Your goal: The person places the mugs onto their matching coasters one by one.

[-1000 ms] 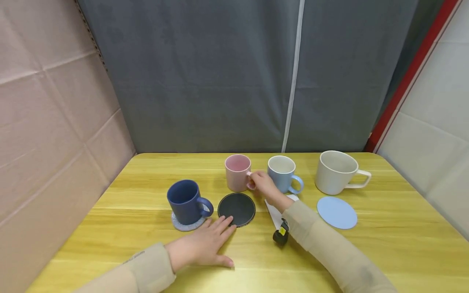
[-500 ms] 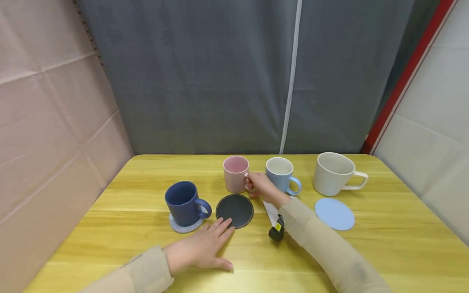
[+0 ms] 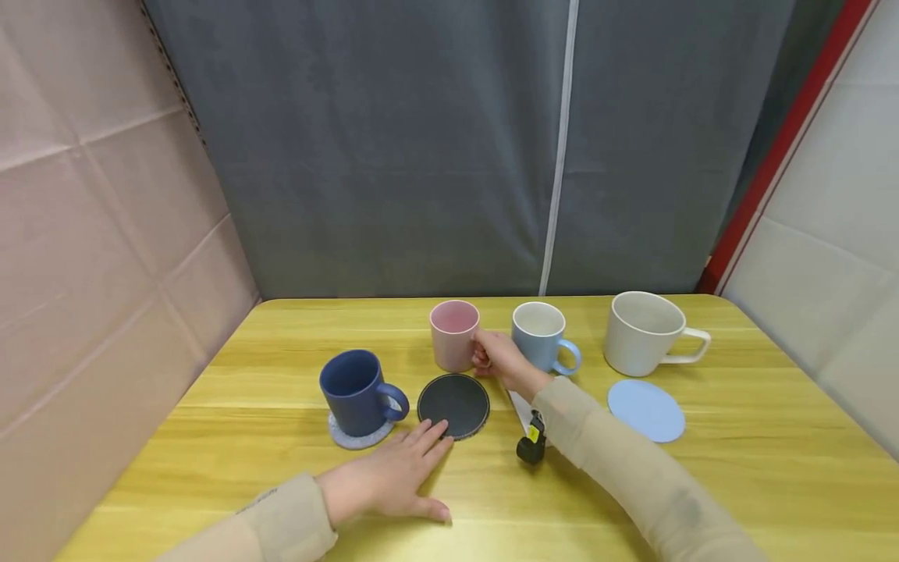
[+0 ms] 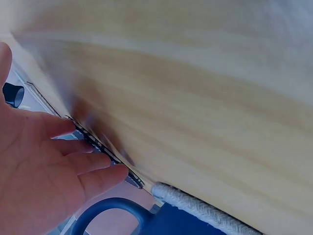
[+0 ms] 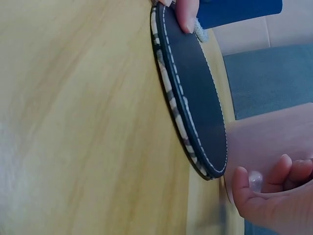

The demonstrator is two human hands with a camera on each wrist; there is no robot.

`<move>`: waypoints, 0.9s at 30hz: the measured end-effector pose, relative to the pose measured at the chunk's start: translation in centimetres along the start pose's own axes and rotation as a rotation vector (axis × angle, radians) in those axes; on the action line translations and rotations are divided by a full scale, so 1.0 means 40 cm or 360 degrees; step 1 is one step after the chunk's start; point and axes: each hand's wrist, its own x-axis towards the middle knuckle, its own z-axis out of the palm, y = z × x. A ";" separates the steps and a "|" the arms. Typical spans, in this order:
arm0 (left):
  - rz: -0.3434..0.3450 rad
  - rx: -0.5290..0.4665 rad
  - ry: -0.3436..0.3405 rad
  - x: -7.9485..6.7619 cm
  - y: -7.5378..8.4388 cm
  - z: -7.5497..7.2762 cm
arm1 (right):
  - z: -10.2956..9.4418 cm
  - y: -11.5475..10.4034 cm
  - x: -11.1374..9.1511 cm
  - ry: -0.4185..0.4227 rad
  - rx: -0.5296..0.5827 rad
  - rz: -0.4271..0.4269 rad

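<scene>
The right hand (image 3: 500, 357) was curled about the handle side of the pink mug (image 3: 453, 335), fingers wrapped against it, while the mug stood upright on the desk (image 3: 737, 468), toward its far edge. The left hand (image 3: 393, 476) lay flat with fingers spread and straight, palm down on the wood, its fingertips (image 4: 110, 174) touching the near rim of the black coaster (image 3: 453, 405). That coaster lay flat just in front of the pink mug, bare on top. To its left a dark blue mug (image 3: 354, 390) sat on a grey coaster (image 3: 351, 435), handle turned toward the black one. To the right of the pink mug stood a light blue mug (image 3: 541, 336), and farther right a white mug (image 3: 646, 332) with a light blue coaster (image 3: 645, 410) lying in front of it. A small black device (image 3: 531, 445) hung at the right sleeve (image 3: 632, 476).
</scene>
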 end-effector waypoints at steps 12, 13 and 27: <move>-0.0018 -0.0019 -0.0038 0.002 0.002 -0.004 | -0.007 0.019 0.014 0.0143 0.0099 -0.0027; -0.0021 -0.0022 -0.0040 0.001 0.002 -0.004 | -0.007 0.017 0.011 0.0136 0.0099 -0.0041; -0.0019 -0.0049 -0.0023 0.001 0.000 -0.002 | -0.008 -0.002 -0.029 0.0070 0.0016 -0.0146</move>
